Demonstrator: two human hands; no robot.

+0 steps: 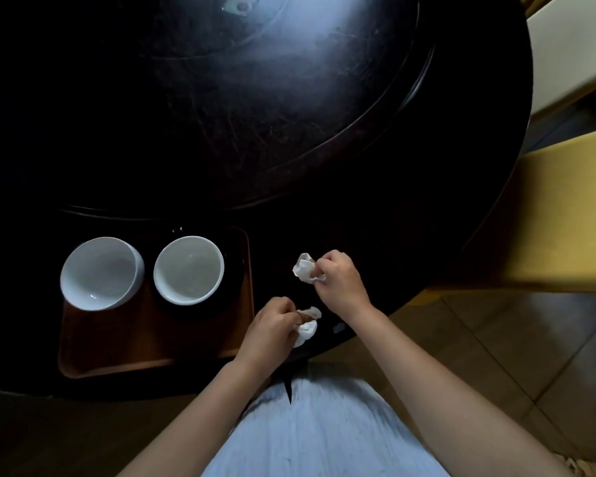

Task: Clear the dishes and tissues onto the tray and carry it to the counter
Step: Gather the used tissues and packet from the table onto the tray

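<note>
My left hand [269,325] pinches a crumpled white tissue [307,327] just right of the brown wooden tray [124,352]. My right hand [338,280] pinches a second crumpled white tissue [303,268] beyond it, over the dark round table [324,132]. Left of both grips, two white ceramic bowls [102,273] [189,270] sit upright on the tray.
</note>
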